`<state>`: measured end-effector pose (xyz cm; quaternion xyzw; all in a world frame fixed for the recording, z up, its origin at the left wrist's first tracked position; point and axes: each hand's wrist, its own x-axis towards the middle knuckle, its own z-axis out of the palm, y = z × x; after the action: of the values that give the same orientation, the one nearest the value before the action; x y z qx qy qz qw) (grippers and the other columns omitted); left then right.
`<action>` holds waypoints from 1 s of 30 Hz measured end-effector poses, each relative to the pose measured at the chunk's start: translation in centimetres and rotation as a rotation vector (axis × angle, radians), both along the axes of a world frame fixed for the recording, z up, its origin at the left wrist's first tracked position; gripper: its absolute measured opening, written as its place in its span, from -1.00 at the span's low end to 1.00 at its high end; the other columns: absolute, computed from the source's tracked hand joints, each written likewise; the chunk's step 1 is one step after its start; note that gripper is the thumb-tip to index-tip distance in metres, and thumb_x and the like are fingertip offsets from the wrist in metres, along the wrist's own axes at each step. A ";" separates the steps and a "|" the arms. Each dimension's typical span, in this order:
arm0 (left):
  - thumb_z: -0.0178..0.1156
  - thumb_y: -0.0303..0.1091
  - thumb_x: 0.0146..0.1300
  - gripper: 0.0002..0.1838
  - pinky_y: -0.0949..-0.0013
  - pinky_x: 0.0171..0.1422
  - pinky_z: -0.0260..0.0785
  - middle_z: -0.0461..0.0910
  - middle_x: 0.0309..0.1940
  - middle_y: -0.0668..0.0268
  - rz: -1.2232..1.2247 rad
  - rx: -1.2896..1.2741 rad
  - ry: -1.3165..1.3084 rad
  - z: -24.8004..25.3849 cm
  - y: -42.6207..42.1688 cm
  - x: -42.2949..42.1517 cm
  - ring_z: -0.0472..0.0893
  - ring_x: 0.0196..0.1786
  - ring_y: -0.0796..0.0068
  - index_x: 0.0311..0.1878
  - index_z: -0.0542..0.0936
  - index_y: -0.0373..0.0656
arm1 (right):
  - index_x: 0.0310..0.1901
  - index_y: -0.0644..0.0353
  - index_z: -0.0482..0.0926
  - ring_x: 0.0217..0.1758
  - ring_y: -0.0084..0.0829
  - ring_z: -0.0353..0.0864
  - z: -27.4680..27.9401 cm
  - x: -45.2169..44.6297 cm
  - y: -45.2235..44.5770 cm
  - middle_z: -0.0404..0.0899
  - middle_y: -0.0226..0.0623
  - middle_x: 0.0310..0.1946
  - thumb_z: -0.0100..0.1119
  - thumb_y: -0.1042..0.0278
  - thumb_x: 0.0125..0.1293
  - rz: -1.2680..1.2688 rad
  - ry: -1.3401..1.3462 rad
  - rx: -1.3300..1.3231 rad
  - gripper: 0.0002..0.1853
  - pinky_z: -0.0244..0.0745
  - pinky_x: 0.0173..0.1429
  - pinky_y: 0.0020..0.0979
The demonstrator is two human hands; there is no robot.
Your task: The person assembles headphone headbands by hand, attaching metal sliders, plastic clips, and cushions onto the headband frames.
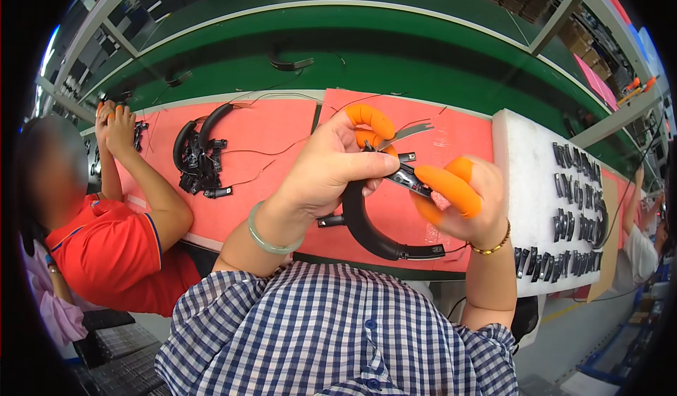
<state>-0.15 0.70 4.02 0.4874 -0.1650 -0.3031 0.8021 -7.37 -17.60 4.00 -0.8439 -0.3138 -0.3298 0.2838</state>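
In the head view, my left hand [338, 160] is closed, its thumb pressing on a small black plastic headphone part [407, 178]. Orange cots cover some of its fingers, and a thin grey strip [410, 132] sticks out beside them. My right hand [465, 195], also in orange finger cots, pinches the other end of the same part. Just under both hands is a curved black padded headband [370, 234] with a thin wire at its right end. Whether the headband is joined to the held part is hidden by my hands.
Pink-red mats [264, 142] cover the bench. More black headbands [201, 142] with loose wires lie left. A white foam block [522, 184] at right holds rows of small black parts [578, 195]. At left, a co-worker in a red shirt [120, 255] handles parts.
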 end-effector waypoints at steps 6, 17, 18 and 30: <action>0.17 -0.56 0.01 -0.67 0.66 -0.59 0.26 0.47 -0.49 0.28 -0.139 -0.062 0.056 -0.1 0.2 0.6 0.43 -0.63 0.66 -0.13 0.36 -0.22 | -0.45 0.17 0.54 -0.78 -0.49 0.19 -1.8 0.3 -0.2 0.19 -0.42 -0.73 0.28 0.42 -0.28 -0.091 -0.285 -0.112 -0.77 0.04 -0.71 -0.50; 0.11 -0.31 0.19 -0.73 0.62 -0.38 0.39 0.52 -0.36 0.29 0.062 0.192 -0.360 -1.8 0.5 0.8 0.52 -0.43 0.61 -0.14 0.49 -0.32 | -0.53 0.14 0.56 -0.76 -0.56 0.15 -2.1 1.0 0.4 0.32 -0.49 -0.68 0.27 0.45 -0.26 -0.211 -0.283 -0.101 -0.85 0.01 -0.69 -0.53; 0.12 -0.32 0.19 -0.73 0.61 -0.37 0.40 0.51 -0.36 0.29 0.021 0.157 -0.242 -1.2 0.6 0.7 0.51 -0.43 0.62 -0.12 0.49 -0.31 | -0.53 0.14 0.56 -0.76 -0.56 0.15 -1.9 0.9 0.4 0.32 -0.49 -0.68 0.27 0.45 -0.26 -0.206 -0.281 -0.101 -0.85 0.01 -0.69 -0.53; 0.19 -0.55 -0.12 -0.53 0.57 -0.33 0.42 0.47 -0.31 0.24 0.001 0.007 -0.198 -0.1 1.5 0.9 0.51 -0.37 0.54 -0.06 0.33 -0.33 | -0.38 0.16 0.61 -0.64 -0.58 0.23 -1.4 0.5 0.5 0.51 -0.44 -0.40 0.27 0.44 -0.36 -0.159 -0.433 -0.247 -0.67 0.07 -0.57 -0.52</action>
<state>0.76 2.24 3.95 0.5178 -0.2420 -0.2538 0.7803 -6.91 -17.10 2.64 -0.8039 -0.3377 -0.4834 0.0781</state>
